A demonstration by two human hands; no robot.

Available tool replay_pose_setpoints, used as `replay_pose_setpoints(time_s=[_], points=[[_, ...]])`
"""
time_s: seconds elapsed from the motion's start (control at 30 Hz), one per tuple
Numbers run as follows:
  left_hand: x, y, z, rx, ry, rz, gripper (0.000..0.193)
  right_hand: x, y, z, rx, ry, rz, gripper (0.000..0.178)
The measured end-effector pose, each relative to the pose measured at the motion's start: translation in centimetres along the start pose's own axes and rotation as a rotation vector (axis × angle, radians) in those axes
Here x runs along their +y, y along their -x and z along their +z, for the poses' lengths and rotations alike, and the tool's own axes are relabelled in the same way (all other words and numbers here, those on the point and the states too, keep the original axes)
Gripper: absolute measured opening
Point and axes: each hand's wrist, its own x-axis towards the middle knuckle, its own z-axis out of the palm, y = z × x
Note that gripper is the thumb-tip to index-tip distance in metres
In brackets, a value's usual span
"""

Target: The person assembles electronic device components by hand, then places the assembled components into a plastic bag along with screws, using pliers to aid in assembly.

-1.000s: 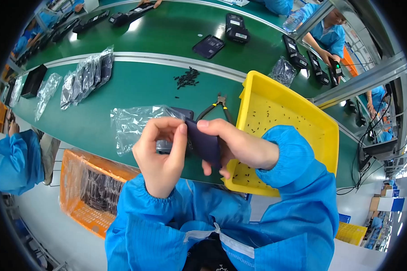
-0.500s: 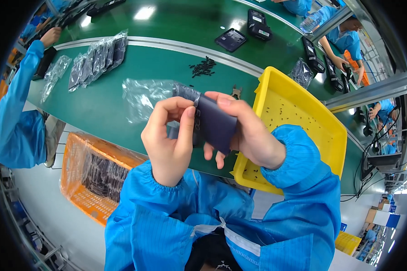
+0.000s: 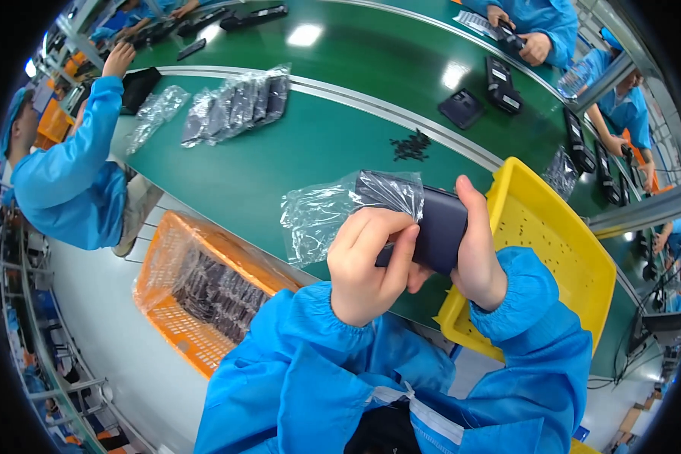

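Note:
A dark navy, flat rectangular plastic cover (image 3: pixel 441 231) is held up above the green bench, its left part inside a clear plastic bag (image 3: pixel 318 219). My right hand (image 3: pixel 478 250) grips the cover's bare right end, thumb stretched along its edge and some fingers behind. With thumb and forefinger pressed together, my left hand (image 3: pixel 374 265) pinches the bag at the cover's lower edge. The loose end of the bag spreads out to the left. Part of the cover's lower left is hidden behind my left fingers.
A yellow tray (image 3: pixel 556 234) with small dark bits stands at right. Small black parts (image 3: pixel 410 145) lie piled beyond my hands. Bagged dark covers (image 3: pixel 238 106) lie at far left. An orange crate (image 3: pixel 163 291) of bagged pieces sits lower left. A person in blue (image 3: pixel 68 181) works at left.
My view has swung, so the scene sits further right and lower. The cover has turned to show its broad flat face. My right thumb now points up along its edge.

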Motion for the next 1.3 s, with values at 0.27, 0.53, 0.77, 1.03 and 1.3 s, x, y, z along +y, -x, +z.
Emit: replay_pose_setpoints(time_s=[0.27,0.53,0.77,1.03,1.3], points=[[-1.4,-2.7,-1.6,0.131,-0.082,-0.047,0.005,-0.5,-1.1,1.2,-0.085,0.161,0.104,0.071],[-0.9,-4.3,-2.7,0.121,-0.149,0.055,0.010,-0.8,-2.0,1.3,-0.214,0.072,0.071,0.064],[0.3,-4.0,-1.8,-0.011,-0.071,0.085,0.010,0.1,-2.9,0.4,-0.220,0.106,-0.043,0.052],[0.6,-4.6,0.2,-0.219,-0.195,0.432,0.026,1.1,-3.5,-1.2,-0.194,-0.165,-0.044,0.039],[-0.8,-8.8,3.8,-0.200,-0.217,0.498,0.041,-6.9,1.0,-8.1,0.312,0.115,-0.376,0.031]])
